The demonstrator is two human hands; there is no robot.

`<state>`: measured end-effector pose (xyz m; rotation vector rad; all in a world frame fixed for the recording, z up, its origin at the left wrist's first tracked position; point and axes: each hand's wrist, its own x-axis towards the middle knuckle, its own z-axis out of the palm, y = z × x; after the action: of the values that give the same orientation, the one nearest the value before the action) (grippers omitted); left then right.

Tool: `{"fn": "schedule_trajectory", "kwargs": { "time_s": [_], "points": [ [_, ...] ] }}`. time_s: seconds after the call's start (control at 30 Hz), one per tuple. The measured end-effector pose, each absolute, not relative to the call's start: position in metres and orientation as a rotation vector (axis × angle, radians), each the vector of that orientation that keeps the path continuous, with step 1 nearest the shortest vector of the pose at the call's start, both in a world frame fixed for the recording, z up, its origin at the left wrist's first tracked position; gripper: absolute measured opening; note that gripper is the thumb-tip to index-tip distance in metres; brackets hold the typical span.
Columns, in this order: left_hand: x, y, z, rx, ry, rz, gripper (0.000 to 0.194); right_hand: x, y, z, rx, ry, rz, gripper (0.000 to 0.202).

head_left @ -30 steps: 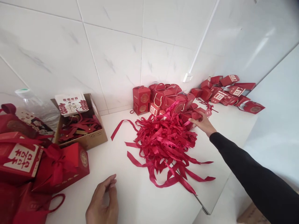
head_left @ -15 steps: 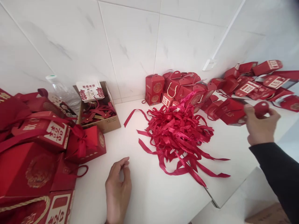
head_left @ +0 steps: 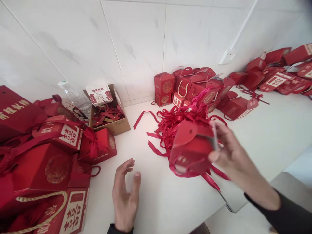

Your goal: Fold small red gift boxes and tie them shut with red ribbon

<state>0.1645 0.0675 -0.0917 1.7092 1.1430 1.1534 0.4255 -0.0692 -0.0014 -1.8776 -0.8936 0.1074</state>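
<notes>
Fingers (head_left: 214, 156) of the right hand (head_left: 234, 156) are clamped on a small red box (head_left: 192, 148), holding it in the air by its right side, thumb low and the others over the top edge; the box is tilted, its rounded flap with a hole up and to the left. Just behind and under the box lies a heap of red ribbons (head_left: 170, 122) on the white counter (head_left: 268, 136), some strands trailing out below the box. Left of those fingers, the left hand (head_left: 125, 191) hovers over the counter, empty, its fingers (head_left: 126, 164) spread and loosely curled, touching nothing. Farther left of it stand larger red gift boxes (head_left: 48, 169), one with a gold rope handle, and a bowed box (head_left: 97, 146). Beyond the left hand sits a cardboard box (head_left: 114, 125) of red pieces with a printed card (head_left: 99, 94) leaning in it. Behind the ribbons, against the tiled wall (head_left: 136, 42), small red boxes (head_left: 185, 86) are stacked, and more (head_left: 275, 74) lie scattered far beyond the right hand.
</notes>
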Motion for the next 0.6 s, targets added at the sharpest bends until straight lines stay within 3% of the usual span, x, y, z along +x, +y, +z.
{"fn": "schedule_trajectory", "kwargs": {
  "time_s": [0.13, 0.3, 0.47, 0.6],
  "points": [
    [0.156, 0.033, -0.075, 1.748, 0.916, 1.037, 0.085, 0.375, -0.061, -0.024, -1.646, -1.067, 0.785, 0.113],
    [0.142, 0.018, -0.076, 1.677, 1.064, 0.886, 0.100, 0.349, -0.049, -0.045, -1.488, -1.141, 1.059, 0.126],
    [0.126, 0.027, -0.090, 1.699, 1.181, 1.045, 0.101, 0.371, -0.045, -0.069, -1.623, -1.183, 0.957, 0.078],
    [0.120, 0.023, -0.090, 1.730, 1.214, 1.005, 0.099, 0.412, -0.045, -0.077, -1.820, -1.127, 0.686, 0.075]
  ]
}}
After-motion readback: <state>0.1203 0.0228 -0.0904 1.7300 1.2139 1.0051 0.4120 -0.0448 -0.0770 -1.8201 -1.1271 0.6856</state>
